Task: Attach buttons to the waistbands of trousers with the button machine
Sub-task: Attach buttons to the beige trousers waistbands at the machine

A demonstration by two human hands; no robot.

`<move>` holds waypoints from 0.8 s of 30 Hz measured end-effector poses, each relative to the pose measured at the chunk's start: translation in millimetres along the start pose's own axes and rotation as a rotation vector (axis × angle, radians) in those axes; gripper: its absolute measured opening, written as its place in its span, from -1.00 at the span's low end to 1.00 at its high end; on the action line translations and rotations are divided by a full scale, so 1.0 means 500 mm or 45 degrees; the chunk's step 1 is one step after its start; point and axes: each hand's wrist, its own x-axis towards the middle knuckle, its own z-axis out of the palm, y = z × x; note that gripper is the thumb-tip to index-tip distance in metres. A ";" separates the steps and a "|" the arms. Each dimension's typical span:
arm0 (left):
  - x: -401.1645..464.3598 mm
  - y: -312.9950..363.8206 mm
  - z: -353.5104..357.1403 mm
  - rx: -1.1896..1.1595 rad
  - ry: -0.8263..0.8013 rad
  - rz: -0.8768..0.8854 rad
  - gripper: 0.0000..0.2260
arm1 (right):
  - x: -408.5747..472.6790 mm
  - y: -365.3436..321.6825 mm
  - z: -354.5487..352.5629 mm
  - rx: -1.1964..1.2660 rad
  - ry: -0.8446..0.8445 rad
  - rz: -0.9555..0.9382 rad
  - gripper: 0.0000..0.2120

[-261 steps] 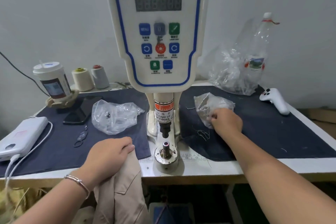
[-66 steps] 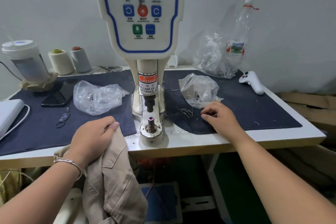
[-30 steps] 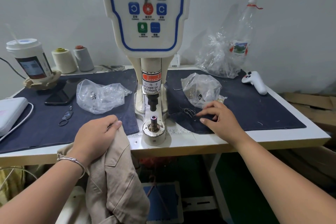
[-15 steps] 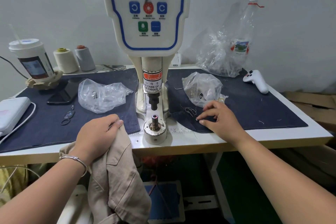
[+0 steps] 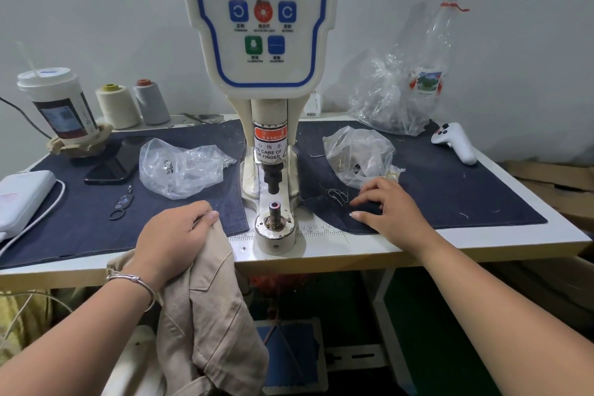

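The left hand (image 5: 175, 235) is curled around a bunch of the beige trousers (image 5: 205, 309), holding the fabric at the front edge of the worktop (image 5: 418, 244), at about 8 o'clock from the lower die (image 5: 275, 219) of the button machine (image 5: 266, 80); most of the garment hangs below the edge. The right hand (image 5: 390, 209) rests at 3 o'clock from the die on the dark denim mat (image 5: 450, 190), its fingers spread and lightly bent with tips on the cloth. Whether it has a button under them I cannot tell. Just beyond it, at 1 o'clock from the die, lies the clear bag of buttons (image 5: 358, 154); a 2nd bag (image 5: 180, 167) sits at 10 o'clock.

The waistband is not yet over the die, and nothing sits on the post. Risks as I judge them: a small button pinched off flat cloth may slip and roll away among the loose threads (image 5: 337, 194); bunched fabric may go over the post doubled, so the button fastens through 2 layers or off its mark; and fingers steadying the cloth close to the punch (image 5: 273, 182) could be caught, as the warning label (image 5: 270, 146) says.
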 end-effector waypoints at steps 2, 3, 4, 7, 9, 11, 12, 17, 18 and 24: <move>0.000 -0.001 0.000 0.000 -0.003 -0.002 -0.72 | 0.001 -0.001 0.001 0.008 0.000 -0.003 -0.95; 0.000 -0.002 0.000 -0.001 -0.006 -0.002 -0.72 | 0.002 -0.002 0.001 0.014 0.002 -0.005 -0.95; 0.000 -0.002 0.000 -0.003 -0.009 -0.002 -0.73 | 0.002 -0.003 0.002 0.017 0.002 -0.008 -0.93; -0.001 0.000 0.000 -0.013 -0.011 -0.001 -0.73 | -0.001 -0.008 0.000 0.017 -0.017 -0.015 -0.91; -0.001 0.000 -0.001 -0.011 -0.015 -0.003 -0.73 | -0.003 -0.012 -0.005 0.041 -0.012 -0.003 -0.92; -0.001 0.000 -0.001 -0.010 -0.012 -0.005 -0.73 | -0.003 -0.028 -0.009 0.197 0.053 0.023 -0.90; -0.001 0.000 -0.001 -0.009 -0.011 -0.003 -0.73 | -0.003 -0.044 -0.009 0.310 0.094 0.021 -0.87; 0.000 0.001 -0.002 -0.008 -0.001 0.026 -0.71 | -0.001 -0.169 0.028 0.448 0.078 -0.246 -0.84; 0.000 0.001 -0.002 -0.005 0.003 0.028 -0.71 | 0.000 -0.187 0.038 0.446 0.073 -0.284 -0.88; -0.001 0.001 -0.002 0.004 0.005 0.032 -0.71 | 0.007 -0.228 0.066 0.514 0.008 -0.277 -0.91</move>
